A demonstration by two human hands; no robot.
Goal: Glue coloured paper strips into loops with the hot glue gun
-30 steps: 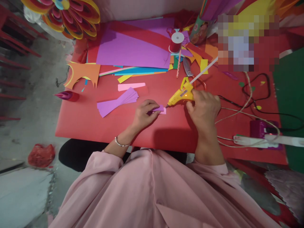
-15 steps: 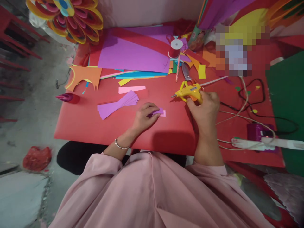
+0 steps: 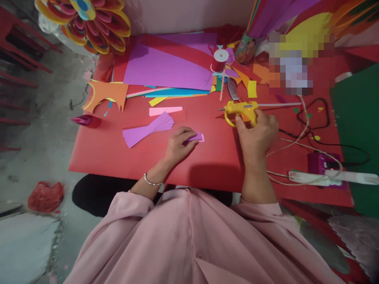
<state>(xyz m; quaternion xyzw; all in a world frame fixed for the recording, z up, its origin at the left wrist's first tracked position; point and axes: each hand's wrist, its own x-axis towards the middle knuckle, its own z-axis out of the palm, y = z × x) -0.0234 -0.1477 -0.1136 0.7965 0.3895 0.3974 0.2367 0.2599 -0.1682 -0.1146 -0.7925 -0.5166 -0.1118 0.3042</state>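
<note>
My left hand (image 3: pixel 177 145) pinches a small purple paper strip (image 3: pixel 196 137) laid over a pink piece on the red table (image 3: pixel 118 154). My right hand (image 3: pixel 257 132) grips the handle of a yellow glue gun (image 3: pixel 239 109), which lies level on the table with its nozzle pointing left, well clear of the strip. A white glue stick juts out of the gun's back to the right. A fan of purple strips (image 3: pixel 148 128) and one pink strip (image 3: pixel 165 111) lie to the left of my left hand.
Purple, blue and orange paper sheets (image 3: pixel 168 69) cover the far side. A red ribbon spool (image 3: pixel 219 60), scissors (image 3: pixel 232 90), a power strip (image 3: pixel 325 176) with cables and a paper flower (image 3: pixel 89 21) are nearby. Green board (image 3: pixel 359 130) lies at right.
My right hand has lifted the glue gun away from the strip, moved it back and to the right, and turned it level. My left hand has stayed on the purple strip.
</note>
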